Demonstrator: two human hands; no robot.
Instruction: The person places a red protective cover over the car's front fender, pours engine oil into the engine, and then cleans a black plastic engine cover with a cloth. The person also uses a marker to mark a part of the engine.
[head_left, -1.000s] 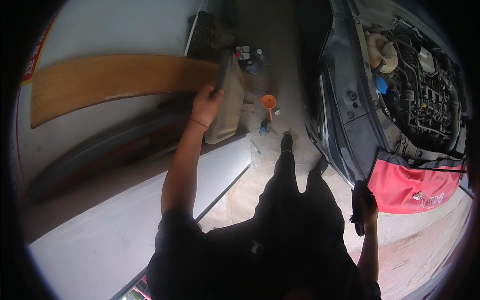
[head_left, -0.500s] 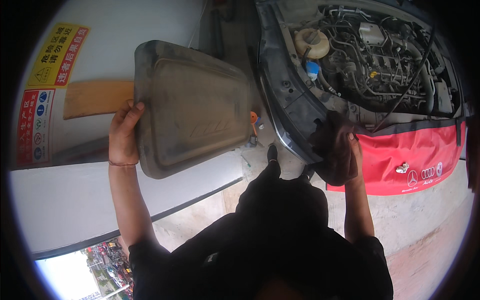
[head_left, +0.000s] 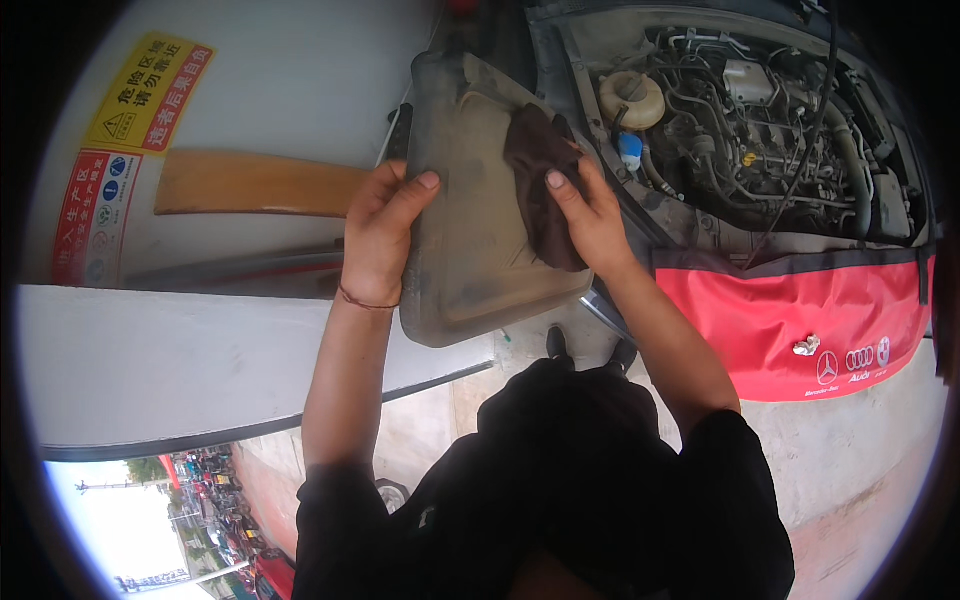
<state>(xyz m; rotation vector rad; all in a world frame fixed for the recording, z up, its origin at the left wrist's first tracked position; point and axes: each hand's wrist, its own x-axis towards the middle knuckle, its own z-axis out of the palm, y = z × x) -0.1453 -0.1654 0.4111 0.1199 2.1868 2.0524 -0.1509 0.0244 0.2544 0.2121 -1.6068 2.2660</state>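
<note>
My left hand (head_left: 385,220) grips the left edge of a dusty engine cover (head_left: 465,230), thumb on the near face and fingers behind. The cover is a large, rounded, grey-brown panel held up and tilted in front of me. In my right hand (head_left: 595,215) is a dark brown cloth (head_left: 540,165), pressed against the right part of the cover, with the thumb on top of the cloth. The cloth hides that part of the cover's face, and my right fingers are partly hidden behind it.
A car's open engine bay (head_left: 740,130) lies to the right, with a cream coolant tank (head_left: 632,100) and a blue cap (head_left: 629,150). Over the car's edge hangs a red fender cover (head_left: 740,320) with a crumpled scrap (head_left: 806,345) on it. A wall with warning signs (head_left: 150,90) stands left.
The engine cover has moved right, toward the middle, with my left hand. My right hand has brought the cloth from beside the car leftward onto the cover.
</note>
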